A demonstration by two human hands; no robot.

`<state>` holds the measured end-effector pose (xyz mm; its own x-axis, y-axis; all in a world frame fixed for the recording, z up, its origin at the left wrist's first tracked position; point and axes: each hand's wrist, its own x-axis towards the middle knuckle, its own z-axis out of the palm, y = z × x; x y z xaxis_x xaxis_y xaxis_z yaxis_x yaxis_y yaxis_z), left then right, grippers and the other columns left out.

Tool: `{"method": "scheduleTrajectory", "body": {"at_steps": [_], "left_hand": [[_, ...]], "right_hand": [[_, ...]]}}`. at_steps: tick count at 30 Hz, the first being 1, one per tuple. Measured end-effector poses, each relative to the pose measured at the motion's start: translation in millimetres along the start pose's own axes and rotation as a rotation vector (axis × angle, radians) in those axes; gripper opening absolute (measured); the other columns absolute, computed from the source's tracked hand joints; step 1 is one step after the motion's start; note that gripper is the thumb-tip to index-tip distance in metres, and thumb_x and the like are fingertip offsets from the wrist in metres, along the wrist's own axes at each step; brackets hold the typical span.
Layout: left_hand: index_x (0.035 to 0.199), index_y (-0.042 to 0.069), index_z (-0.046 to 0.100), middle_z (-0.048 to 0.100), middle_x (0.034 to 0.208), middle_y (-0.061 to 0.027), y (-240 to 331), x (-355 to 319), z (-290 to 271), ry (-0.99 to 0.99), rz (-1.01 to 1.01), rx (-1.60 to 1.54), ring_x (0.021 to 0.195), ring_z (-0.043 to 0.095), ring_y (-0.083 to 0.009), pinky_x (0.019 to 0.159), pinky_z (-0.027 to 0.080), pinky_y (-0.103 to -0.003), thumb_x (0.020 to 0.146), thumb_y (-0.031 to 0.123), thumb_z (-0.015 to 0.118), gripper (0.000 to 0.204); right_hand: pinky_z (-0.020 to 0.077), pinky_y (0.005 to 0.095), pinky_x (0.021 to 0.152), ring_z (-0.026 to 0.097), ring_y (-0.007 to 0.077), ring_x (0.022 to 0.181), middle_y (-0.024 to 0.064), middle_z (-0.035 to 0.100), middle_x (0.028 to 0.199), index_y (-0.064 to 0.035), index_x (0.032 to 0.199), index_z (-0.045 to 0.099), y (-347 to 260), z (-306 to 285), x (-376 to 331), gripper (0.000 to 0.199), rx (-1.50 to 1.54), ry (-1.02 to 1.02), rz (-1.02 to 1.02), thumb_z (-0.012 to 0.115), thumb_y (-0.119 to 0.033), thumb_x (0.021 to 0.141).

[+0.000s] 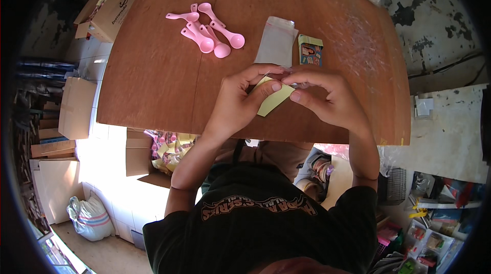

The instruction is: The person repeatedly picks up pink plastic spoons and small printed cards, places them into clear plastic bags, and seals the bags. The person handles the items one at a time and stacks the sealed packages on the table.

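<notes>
Over the near edge of the table, my left hand [244, 92] pinches a pale yellow card [274, 101] between thumb and fingers. My right hand [330, 95] is curled close beside it, its fingers on a shiny piece of clear plastic [300, 86], which looks like a small bag. The fingers partly hide where card and plastic meet. Just beyond the hands lie a stack of clear plastic bags [279, 41] and a small pile of printed cards [310, 51] with yellow edges. Several pink measuring spoons [221, 49] lie in a loose heap farther left.
The brown wooden table [153, 85] spans the view. Thin clear plastic strips [360, 44] are scattered at its right. An open carton [138, 154] below the near edge holds packed pink and yellow items. Another carton [113, 13] stands beyond the left edge; a white sack [91, 218] sits on the floor.
</notes>
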<state>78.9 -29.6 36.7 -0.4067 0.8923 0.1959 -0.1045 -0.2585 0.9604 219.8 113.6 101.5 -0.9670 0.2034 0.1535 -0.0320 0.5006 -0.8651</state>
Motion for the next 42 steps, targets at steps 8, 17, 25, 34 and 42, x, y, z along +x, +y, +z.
{"method": "scheduleTrajectory", "body": {"at_steps": [8, 17, 25, 34, 42], "left_hand": [[0.118, -0.005, 0.058, 0.067, 0.11, -0.013, -2, 0, 3, 0.007, 0.075, 0.034, 0.099, 0.062, -0.0128, 0.087, 0.05, -0.026, 0.092, 0.002, 0.061, 0.028], [0.108, -0.003, 0.067, 0.068, 0.109, -0.0128, -9, 2, 8, 0.075, 0.174, 0.24, 0.099, 0.063, -0.0146, 0.084, 0.052, -0.028, 0.089, 0.001, 0.063, 0.02], [0.111, 0.003, 0.066, 0.067, 0.104, -0.0168, -4, 2, 2, 0.12, 0.436, 0.47, 0.092, 0.069, -0.0253, 0.077, 0.054, -0.032, 0.083, 0.006, 0.07, 0.028], [0.126, 0.004, 0.054, 0.069, 0.106, -0.0155, -18, -43, -39, 0.203, 0.01, 0.414, 0.091, 0.068, -0.018, 0.078, 0.051, -0.031, 0.079, 0.005, 0.074, 0.051], [0.128, 0.0, 0.051, 0.064, 0.113, -0.0127, -10, -51, -49, 0.232, -0.175, 0.318, 0.098, 0.061, -0.0123, 0.087, 0.049, -0.027, 0.078, -0.003, 0.073, 0.055]], "right_hand": [[0.0505, 0.0303, 0.08, 0.063, 0.0202, 0.094, 0.0119, 0.064, 0.108, -0.0011, 0.108, 0.065, 7, -1, 2, 0.022, -0.126, -0.063, -0.11, 0.066, -0.011, 0.088], [0.052, 0.0295, 0.067, 0.065, 0.0159, 0.08, 0.0121, 0.067, 0.094, 0.0016, 0.104, 0.064, 13, 7, 3, 0.022, 0.012, -0.08, 0.122, 0.069, -0.007, 0.084], [0.0522, 0.0274, 0.067, 0.065, 0.0141, 0.07, 0.0107, 0.068, 0.08, 0.002, 0.095, 0.068, 12, 22, 11, 0.014, -0.419, -0.11, 0.168, 0.069, -0.004, 0.082], [0.0526, 0.0276, 0.063, 0.066, 0.0129, 0.071, 0.0069, 0.069, 0.082, 0.001, 0.096, 0.07, 67, 10, 93, 0.017, -0.085, 0.044, 0.058, 0.066, -0.014, 0.088], [0.052, 0.0366, 0.07, 0.066, 0.0285, 0.076, 0.0153, 0.066, 0.086, -0.004, 0.092, 0.069, 110, 60, 182, 0.017, -0.611, 0.024, -0.121, 0.068, -0.013, 0.078]]}}
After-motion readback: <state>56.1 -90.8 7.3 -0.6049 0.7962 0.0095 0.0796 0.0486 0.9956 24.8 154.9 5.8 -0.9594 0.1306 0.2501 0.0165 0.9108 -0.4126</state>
